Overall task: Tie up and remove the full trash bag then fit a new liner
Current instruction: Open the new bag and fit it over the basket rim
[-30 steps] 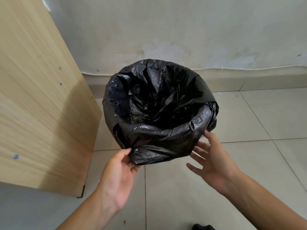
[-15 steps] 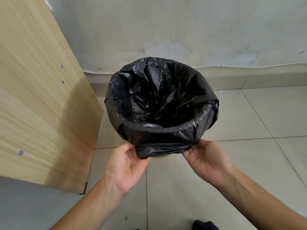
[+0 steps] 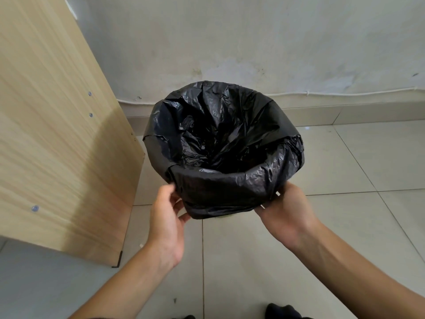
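A black trash liner (image 3: pixel 220 143) is fitted in a round bin on the tiled floor, its mouth open and its top folded down over the rim. Only a pale sliver of the bin (image 3: pixel 224 217) shows below the fold. My left hand (image 3: pixel 169 212) holds the near-left hem of the folded overhang, thumb on the outside and fingers tucked behind it. My right hand (image 3: pixel 286 208) grips the near-right hem, fingers hidden under the plastic. The liner's inside looks dark, and its contents cannot be made out.
A light wooden cabinet side (image 3: pixel 57 146) stands close on the left, its bottom corner near my left forearm. A stained wall with a thin white cable (image 3: pixel 345 93) runs behind the bin. A dark-socked foot (image 3: pixel 282 311) shows at the bottom edge.
My hands went from open beside the overhang to holding its lower hem. The left hand has since shifted up and leftward along the fold.
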